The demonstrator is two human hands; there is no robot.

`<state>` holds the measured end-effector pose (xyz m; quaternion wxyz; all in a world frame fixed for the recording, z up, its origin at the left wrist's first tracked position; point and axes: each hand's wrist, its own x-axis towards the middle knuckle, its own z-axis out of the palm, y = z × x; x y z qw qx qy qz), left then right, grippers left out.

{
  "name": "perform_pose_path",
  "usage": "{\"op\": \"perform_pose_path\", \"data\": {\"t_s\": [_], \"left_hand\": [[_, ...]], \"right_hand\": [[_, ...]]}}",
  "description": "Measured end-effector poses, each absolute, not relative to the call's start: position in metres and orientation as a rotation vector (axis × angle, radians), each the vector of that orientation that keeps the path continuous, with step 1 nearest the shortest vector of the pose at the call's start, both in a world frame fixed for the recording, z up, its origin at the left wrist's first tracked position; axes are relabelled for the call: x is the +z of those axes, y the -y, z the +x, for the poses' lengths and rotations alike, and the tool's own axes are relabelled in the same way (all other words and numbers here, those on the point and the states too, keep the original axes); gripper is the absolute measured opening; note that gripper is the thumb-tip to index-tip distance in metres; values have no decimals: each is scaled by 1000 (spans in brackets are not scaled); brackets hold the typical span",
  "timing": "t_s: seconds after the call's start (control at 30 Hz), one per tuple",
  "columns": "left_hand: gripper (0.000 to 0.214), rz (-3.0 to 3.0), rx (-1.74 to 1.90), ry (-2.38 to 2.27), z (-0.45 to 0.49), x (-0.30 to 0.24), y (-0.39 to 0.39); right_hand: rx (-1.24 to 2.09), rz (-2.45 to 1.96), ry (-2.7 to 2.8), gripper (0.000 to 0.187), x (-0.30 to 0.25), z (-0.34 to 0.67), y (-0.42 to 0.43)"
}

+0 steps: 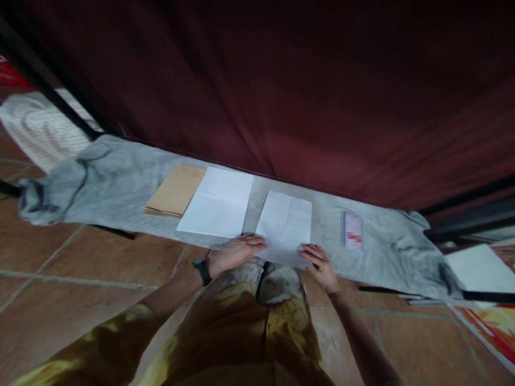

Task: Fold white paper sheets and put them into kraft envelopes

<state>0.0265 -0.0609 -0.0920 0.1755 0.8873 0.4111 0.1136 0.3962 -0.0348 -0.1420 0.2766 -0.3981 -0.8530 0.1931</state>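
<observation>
Brown paper stack (175, 190): flat, layered, on the wrinkled grey cloth (120, 179); contents hidden from you.
White paper (219, 201): smooth, just beside it.
Left hand (237, 251): your fingers touch the near left edge of the creased sheet (285, 220); grip unclear.
Creased sheet: between your hands.
Right hand (319, 265): fingers bent on its near right edge; grip unclear.
Small slip (353, 231): blurred, flat.

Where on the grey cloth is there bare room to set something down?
The grey cloth shows bare patches left of the brown paper, though rumpled toward that end; between the near sheet and the pixelated item; and right of that item. It is crowded from the brown paper across the neighbouring white sheet to the near sheet, touched by the left hand and right hand.
</observation>
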Motion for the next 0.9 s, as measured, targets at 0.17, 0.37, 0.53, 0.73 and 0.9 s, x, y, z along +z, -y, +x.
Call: {"op": "perform_pose_path", "data": {"t_s": [0.17,0.37,0.53,0.73,0.9], "left_hand": [[28,2354,556,-1222,20,-97,42],[39,1924,729,-1493,33,-97,28],[39,1677,890,-1652,46,-100,14],[30,1677,820,-1924,59,-101,-13],[28,1667,707,-2056,66,-99,-33]], "right_hand": [[619,-1108,2132,25,-133,388,28],[795,-1422,1821,41,-127,377,26],[788,-1543,1696,54,-122,363,6],[660,-1768,1665,56,-118,349,-25],[444,-2111,1786,43,-115,340,-35]]}}
